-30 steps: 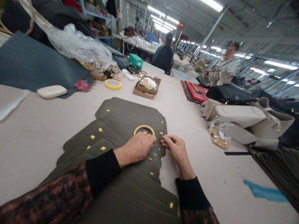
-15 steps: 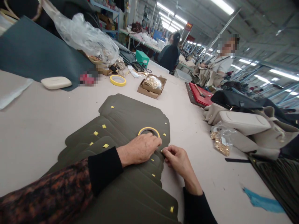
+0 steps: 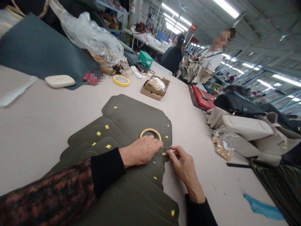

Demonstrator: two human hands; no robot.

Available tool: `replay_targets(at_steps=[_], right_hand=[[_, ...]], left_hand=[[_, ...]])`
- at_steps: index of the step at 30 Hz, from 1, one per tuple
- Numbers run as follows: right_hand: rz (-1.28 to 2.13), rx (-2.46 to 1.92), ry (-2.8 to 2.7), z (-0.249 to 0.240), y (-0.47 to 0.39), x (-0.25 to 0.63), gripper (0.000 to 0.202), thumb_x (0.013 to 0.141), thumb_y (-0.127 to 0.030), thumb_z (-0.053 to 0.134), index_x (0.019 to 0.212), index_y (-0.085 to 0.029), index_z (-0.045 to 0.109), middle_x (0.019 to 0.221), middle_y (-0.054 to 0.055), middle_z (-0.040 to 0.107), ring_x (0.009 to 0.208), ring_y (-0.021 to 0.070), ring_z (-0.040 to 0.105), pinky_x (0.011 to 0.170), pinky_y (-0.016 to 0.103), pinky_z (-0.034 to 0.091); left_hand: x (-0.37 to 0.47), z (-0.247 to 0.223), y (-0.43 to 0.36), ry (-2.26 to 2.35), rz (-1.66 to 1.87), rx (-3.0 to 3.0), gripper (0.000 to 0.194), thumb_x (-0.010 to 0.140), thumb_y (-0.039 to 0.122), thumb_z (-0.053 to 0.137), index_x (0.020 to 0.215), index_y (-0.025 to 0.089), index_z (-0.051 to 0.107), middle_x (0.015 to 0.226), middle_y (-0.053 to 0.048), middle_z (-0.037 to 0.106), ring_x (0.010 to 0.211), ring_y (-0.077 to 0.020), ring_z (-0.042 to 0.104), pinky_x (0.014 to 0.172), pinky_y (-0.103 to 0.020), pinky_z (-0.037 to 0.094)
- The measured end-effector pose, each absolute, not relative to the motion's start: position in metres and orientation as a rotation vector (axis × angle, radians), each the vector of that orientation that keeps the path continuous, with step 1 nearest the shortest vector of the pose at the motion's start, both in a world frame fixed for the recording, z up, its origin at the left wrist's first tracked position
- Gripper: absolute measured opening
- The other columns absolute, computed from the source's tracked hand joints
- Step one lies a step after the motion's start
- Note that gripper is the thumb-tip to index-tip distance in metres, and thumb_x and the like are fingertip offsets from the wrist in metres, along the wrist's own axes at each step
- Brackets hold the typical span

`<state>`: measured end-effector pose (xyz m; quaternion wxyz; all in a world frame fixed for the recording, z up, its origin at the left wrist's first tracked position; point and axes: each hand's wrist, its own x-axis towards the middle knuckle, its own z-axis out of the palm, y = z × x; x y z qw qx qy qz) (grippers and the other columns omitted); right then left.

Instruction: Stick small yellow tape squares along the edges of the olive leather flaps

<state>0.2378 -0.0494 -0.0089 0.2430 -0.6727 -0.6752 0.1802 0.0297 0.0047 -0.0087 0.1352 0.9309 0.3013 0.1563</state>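
- The right hand [image 3: 184,164] is partly spread, thumb and forefinger a little apart, with nothing visible between them; its lower fingers are partly hidden
- At its 9 o'clock, just beside the thumb tip, a yellow tape piece [image 3: 164,154] lies on the olive panels [image 3: 138,110]; whether the thumb touches it I cannot tell
- The left hand [image 3: 139,152], curled with its back up, covers the near side of a yellow tape roll [image 3: 150,130] on the panels; its fingertips are hidden, so how firm its hold is I cannot tell
- The overlapping panels spread under the left hand across the tabletop [image 3: 47,131], their near end cut off at 6 o'clock
- Toward 12 o'clock of the left hand stands an open cardboard box [image 3: 151,93] of gold pieces; at 11 o'clock lies a second tape roll [image 3: 121,81]
- At the right hand's 2 to 3 o'clock, a clear bag [image 3: 223,150] of gold fittings shows a white label, too small to read
- Far off, the red sign [image 3: 193,29] has illegible marks
- Half a second ago the right fingertips covered the spot where the tape piece now shows; the background person [image 3: 213,61] in white has shifted leftward
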Motion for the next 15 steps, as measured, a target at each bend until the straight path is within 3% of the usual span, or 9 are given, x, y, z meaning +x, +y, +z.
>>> replay_targets(at_steps=[3, 7, 15], right_hand=[[0.432, -1.698, -2.004, -0.007, -0.055, 0.241, 0.018, 0.089, -0.031, 0.053, 0.084, -0.02, 0.067, 0.079, 0.004, 0.069, 0.07, 0.0172, 0.063, 0.066, 0.027, 0.046], [0.377, -1.685, -2.171, -0.008, -0.054, 0.235, 0.019, 0.089, -0.027, 0.051, 0.084, -0.021, 0.068, 0.078, 0.005, 0.068, 0.069, 0.0177, 0.064, 0.067, 0.028, 0.046], [0.459, -1.946, -1.988, -0.01, -0.042, 0.224, 0.017, 0.082, -0.028, 0.056, 0.075, -0.02, 0.07, 0.072, 0.003, 0.071, 0.066, 0.0186, 0.064, 0.062, 0.027, 0.043]], left_hand=[[0.028, -0.006, 0.005, 0.856, 0.463, 2.691, 0.011, 0.091, 0.016, 0.043, 0.095, 0.019, 0.053, 0.087, -0.005, 0.061, 0.081, -0.0208, 0.053, 0.07, -0.032, 0.042], [0.026, -0.005, 0.006, 0.845, 0.493, 2.678, 0.011, 0.092, 0.017, 0.042, 0.095, 0.019, 0.053, 0.086, -0.005, 0.06, 0.081, -0.0198, 0.053, 0.071, -0.031, 0.042], [0.025, -0.006, 0.006, 0.804, 0.573, 2.659, 0.013, 0.094, 0.019, 0.041, 0.094, 0.019, 0.054, 0.085, -0.004, 0.059, 0.08, -0.0191, 0.053, 0.073, -0.031, 0.043]])
